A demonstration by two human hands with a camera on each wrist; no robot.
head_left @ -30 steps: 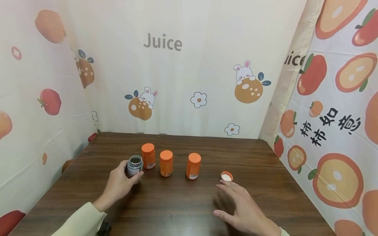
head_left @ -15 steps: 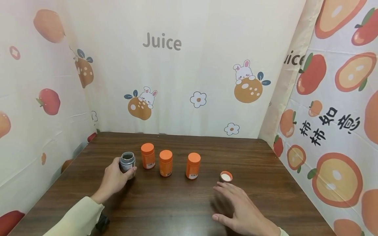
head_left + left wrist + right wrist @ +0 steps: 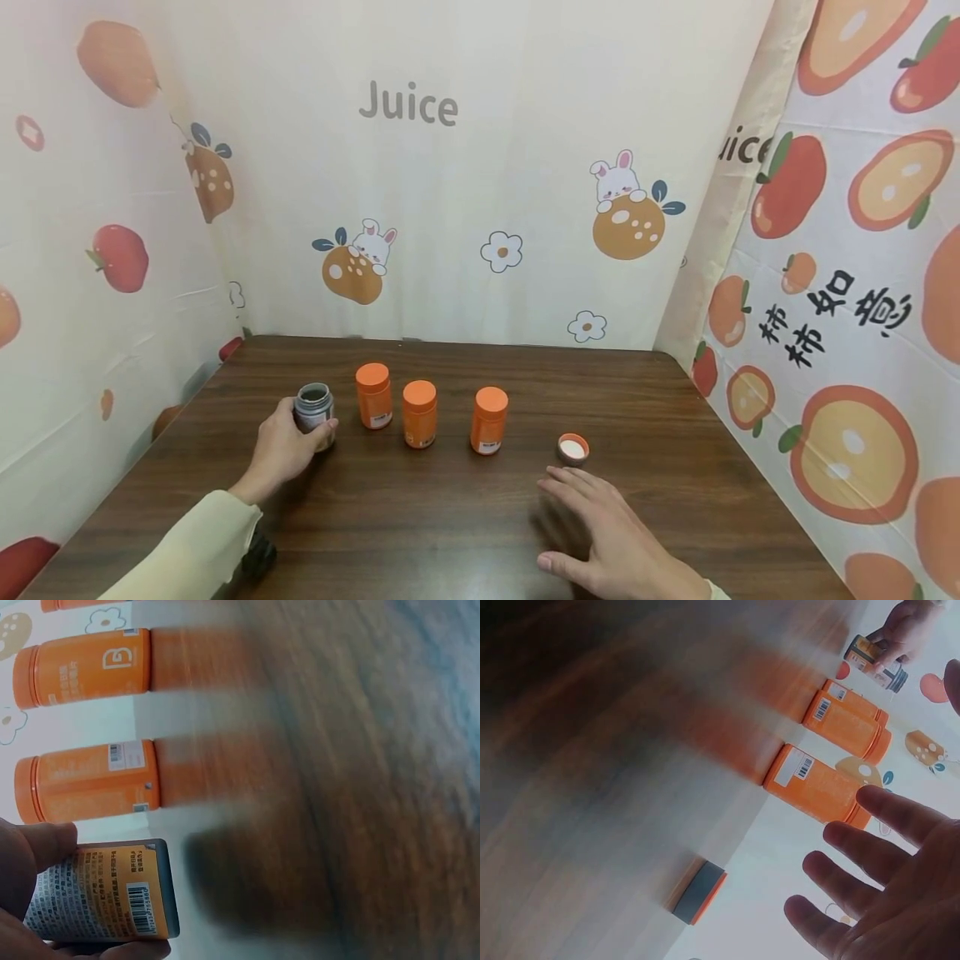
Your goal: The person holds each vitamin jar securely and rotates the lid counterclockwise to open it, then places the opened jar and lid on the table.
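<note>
In the head view my left hand grips an uncapped grey jar by its side, thumb on the near face. The jar stands upright with its dark mouth upward. The left wrist view shows its printed label and barcode; whether its base touches the table, I cannot tell. My right hand hovers with fingers spread and holds nothing. Just beyond its fingertips lies a small cap, grey outside with an orange rim and a white inside, facing up.
Three orange lidded bottles stand on the brown wood table: a left one, a middle one and a right one. The left bottle is closest to the grey jar. Fruit-print curtains border the table's back and sides.
My left hand has carried the grey jar to the left, away from the leftmost orange bottle. The right hand has hardly moved, drawing slightly back from the cap.
</note>
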